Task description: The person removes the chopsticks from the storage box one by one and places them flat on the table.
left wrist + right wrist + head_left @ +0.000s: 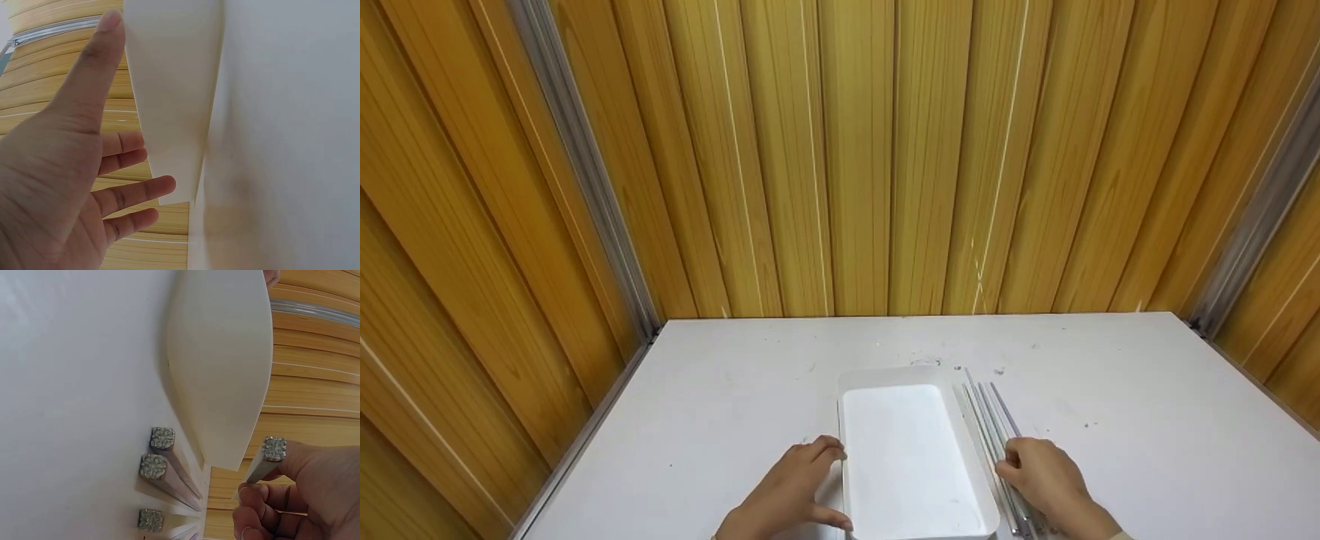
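Observation:
A white rectangular tray [907, 457] lies lengthwise on the table. At its left side my left hand [787, 491] has its thumb and fingers spread and fairly straight, their tips at the tray's rim and side wall [169, 95]. My right hand [1046, 476] is just right of the tray. It pinches a chopstick [274, 449] with a square, patterned silver end, raised off the table in the right wrist view. Several more chopsticks [984, 427] lie side by side along the tray's right wall, their square ends [153, 467] toward me.
The white tabletop [720, 405] carries small dark specks and marks, several of them beyond the tray. Wood-patterned panels [855, 157] stand behind and at both sides, with metal posts [585, 150] in the corners.

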`<state>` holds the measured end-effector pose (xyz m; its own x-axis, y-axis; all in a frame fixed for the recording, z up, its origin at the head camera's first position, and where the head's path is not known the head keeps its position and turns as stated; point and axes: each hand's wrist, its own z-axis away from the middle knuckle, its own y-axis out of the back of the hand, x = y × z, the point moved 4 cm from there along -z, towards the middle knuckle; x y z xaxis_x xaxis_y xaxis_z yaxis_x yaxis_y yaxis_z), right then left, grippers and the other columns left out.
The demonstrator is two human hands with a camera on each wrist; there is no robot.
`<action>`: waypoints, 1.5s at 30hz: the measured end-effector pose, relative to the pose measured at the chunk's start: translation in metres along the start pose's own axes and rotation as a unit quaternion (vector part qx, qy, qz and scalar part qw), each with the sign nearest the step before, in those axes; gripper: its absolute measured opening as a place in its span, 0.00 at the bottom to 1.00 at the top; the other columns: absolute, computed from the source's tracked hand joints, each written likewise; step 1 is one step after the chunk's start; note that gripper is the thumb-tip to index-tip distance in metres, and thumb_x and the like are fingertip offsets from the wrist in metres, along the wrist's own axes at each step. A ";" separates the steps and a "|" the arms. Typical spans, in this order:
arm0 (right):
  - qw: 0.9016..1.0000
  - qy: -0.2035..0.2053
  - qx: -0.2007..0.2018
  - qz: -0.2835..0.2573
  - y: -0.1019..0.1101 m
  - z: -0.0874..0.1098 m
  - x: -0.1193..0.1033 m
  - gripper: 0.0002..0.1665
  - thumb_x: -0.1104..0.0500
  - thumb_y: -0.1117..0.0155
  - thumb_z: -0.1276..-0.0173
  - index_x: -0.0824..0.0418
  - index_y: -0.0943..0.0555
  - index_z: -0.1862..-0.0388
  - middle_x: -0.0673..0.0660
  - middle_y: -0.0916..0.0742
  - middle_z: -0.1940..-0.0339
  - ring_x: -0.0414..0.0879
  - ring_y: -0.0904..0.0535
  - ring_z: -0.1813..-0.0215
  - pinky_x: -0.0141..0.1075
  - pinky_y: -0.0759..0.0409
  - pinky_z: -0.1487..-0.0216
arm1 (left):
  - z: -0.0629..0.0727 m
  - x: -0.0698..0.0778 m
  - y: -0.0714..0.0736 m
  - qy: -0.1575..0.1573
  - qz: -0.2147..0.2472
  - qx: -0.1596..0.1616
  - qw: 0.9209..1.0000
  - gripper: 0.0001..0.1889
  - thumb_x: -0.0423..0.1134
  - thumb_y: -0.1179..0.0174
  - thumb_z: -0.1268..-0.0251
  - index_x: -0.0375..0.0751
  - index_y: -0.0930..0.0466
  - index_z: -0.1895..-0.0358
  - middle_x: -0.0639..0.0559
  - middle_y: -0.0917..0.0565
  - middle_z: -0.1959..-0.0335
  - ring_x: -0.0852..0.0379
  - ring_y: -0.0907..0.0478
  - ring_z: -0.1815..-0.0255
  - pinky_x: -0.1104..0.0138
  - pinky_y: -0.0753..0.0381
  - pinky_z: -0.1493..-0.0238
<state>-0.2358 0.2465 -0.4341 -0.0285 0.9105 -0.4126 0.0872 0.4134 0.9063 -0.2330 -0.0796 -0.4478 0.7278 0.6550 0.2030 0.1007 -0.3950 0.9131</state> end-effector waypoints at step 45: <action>0.999 -0.036 -0.039 0.004 0.002 0.004 0.048 0.12 0.60 0.39 0.43 0.58 0.29 0.83 0.49 0.26 0.86 0.41 0.31 0.80 0.28 0.36 0.81 | -0.001 -0.003 -0.004 -0.004 0.009 -0.006 1.000 0.44 0.71 0.41 0.59 0.41 0.27 0.44 0.51 0.26 0.40 0.56 0.23 0.44 0.60 0.19 0.44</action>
<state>-0.2327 0.2905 -0.4527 0.0443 0.9118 -0.4083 0.0102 0.4082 0.9128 -0.2361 -0.0794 -0.4519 0.7346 0.6427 0.2175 0.0784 -0.3988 0.9137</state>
